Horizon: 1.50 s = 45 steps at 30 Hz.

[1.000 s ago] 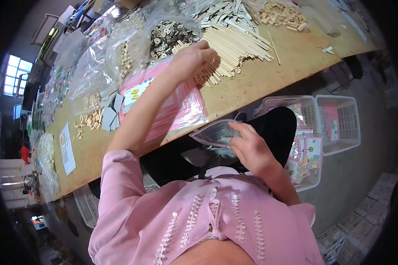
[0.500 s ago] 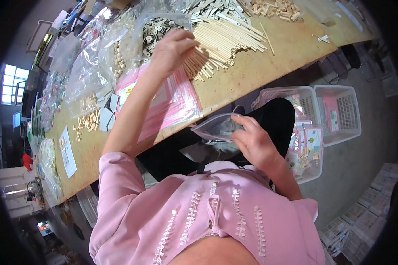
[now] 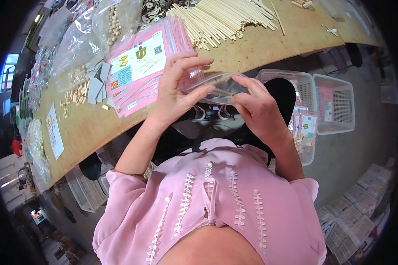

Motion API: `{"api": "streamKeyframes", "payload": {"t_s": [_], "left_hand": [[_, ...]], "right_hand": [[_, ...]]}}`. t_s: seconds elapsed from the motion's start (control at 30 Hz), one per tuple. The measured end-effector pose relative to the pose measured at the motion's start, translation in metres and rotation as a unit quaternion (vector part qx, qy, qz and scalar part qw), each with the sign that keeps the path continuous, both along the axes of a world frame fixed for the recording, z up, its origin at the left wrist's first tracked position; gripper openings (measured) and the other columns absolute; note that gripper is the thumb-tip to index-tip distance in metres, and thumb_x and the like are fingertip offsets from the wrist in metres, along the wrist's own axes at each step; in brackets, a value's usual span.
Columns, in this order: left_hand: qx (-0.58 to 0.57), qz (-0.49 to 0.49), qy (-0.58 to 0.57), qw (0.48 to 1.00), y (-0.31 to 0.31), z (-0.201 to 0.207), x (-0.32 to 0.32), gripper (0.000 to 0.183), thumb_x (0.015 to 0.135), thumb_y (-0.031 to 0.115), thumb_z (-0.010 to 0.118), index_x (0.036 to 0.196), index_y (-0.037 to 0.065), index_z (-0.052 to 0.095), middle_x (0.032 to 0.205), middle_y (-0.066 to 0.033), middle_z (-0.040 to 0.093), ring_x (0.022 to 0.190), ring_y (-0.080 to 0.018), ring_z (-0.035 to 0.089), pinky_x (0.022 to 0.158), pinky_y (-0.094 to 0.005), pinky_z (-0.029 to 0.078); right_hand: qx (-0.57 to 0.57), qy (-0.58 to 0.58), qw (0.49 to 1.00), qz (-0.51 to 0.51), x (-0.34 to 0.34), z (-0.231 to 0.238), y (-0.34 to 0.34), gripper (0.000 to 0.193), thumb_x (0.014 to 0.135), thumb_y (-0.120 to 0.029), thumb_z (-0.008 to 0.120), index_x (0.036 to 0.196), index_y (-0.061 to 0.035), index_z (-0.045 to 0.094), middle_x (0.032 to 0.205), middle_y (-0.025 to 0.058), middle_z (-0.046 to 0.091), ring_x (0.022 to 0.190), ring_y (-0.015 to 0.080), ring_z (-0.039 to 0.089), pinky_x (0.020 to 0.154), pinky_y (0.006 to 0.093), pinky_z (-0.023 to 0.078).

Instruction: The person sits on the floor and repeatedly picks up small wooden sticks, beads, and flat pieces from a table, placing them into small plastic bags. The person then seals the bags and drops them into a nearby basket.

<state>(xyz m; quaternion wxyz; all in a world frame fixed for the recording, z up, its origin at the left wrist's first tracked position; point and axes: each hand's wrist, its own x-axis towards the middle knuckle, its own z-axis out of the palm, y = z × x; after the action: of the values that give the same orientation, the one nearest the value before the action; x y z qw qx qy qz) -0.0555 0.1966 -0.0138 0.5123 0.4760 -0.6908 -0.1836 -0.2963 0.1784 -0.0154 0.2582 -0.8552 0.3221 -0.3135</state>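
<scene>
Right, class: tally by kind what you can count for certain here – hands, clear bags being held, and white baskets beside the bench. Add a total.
Hands: 2 – left hand, right hand
Clear bag held by both hands: 1
White baskets: 2 – near basket, far basket
Total: 5

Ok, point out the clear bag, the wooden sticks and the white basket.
clear bag [image 3: 219, 84], head view, its middle.
wooden sticks [image 3: 225, 17], head view, mid-pile.
white basket [image 3: 336, 106], head view, its mesh wall.
</scene>
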Motion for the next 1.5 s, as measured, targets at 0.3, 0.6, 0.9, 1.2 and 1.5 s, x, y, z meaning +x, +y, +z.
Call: {"api": "streamKeyframes", "payload": {"t_s": [0.3, 0.6, 0.9, 1.2, 1.5], "left_hand": [[-0.024, -0.215, -0.225, 0.950, -0.020, -0.005, 0.041, 0.013, 0.094, 0.024, 0.073, 0.093, 0.011, 0.070, 0.092, -0.0058, 0.069, 0.093, -0.0297, 0.064, 0.085, -0.0421, 0.049], [-0.076, -0.259, -0.132, 0.954, -0.073, -0.001, 0.026, 0.012, 0.092, 0.016, 0.076, 0.089, 0.006, 0.069, 0.081, -0.0109, 0.062, 0.078, -0.0326, 0.063, 0.070, -0.0436, 0.052], [-0.119, -0.289, -0.123, 0.942, -0.064, -0.022, 0.027, 0.012, 0.085, 0.016, 0.075, 0.093, 0.009, 0.070, 0.078, -0.0072, 0.057, 0.071, -0.0289, 0.060, 0.061, -0.0414, 0.049], [-0.142, -0.250, -0.181, 0.941, -0.058, -0.024, 0.028, 0.011, 0.081, 0.015, 0.070, 0.084, 0.013, 0.060, 0.079, -0.0027, 0.054, 0.077, -0.0224, 0.062, 0.065, -0.0365, 0.053], [-0.172, -0.247, -0.174, 0.938, -0.059, -0.034, 0.025, 0.015, 0.079, 0.015, 0.074, 0.087, 0.015, 0.062, 0.079, 0.0002, 0.055, 0.074, -0.0203, 0.060, 0.061, -0.0344, 0.050]], "right_hand": [[-0.013, 0.034, 0.999, 0.006, -0.009, 0.013, -0.011, 0.012, 0.084, 0.002, 0.077, 0.093, 0.0006, 0.069, 0.129, 0.0209, 0.068, 0.121, 0.0414, 0.064, 0.103, 0.0443, 0.052], [0.091, -0.124, 0.984, -0.088, -0.015, 0.038, -0.117, 0.011, 0.095, -0.003, 0.069, 0.102, 0.0000, 0.077, 0.108, 0.0111, 0.074, 0.096, 0.0194, 0.072, 0.084, 0.0294, 0.057], [-0.022, 0.033, 0.977, -0.212, 0.047, 0.002, -0.324, 0.023, 0.093, -0.022, 0.075, 0.102, -0.0008, 0.078, 0.086, 0.0096, 0.076, 0.078, 0.0164, 0.071, 0.075, 0.0318, 0.055], [-0.008, 0.193, 0.914, -0.357, 0.116, -0.019, -0.440, 0.064, 0.084, -0.060, 0.073, 0.090, 0.0041, 0.078, 0.097, 0.0262, 0.077, 0.097, 0.0403, 0.075, 0.089, 0.0458, 0.056], [0.329, -0.145, 0.890, -0.279, 0.096, -0.039, -0.470, 0.018, 0.081, -0.013, 0.083, 0.092, -0.0044, 0.071, 0.071, 0.0029, 0.065, 0.052, 0.0142, 0.058, 0.041, 0.0314, 0.042]]}}
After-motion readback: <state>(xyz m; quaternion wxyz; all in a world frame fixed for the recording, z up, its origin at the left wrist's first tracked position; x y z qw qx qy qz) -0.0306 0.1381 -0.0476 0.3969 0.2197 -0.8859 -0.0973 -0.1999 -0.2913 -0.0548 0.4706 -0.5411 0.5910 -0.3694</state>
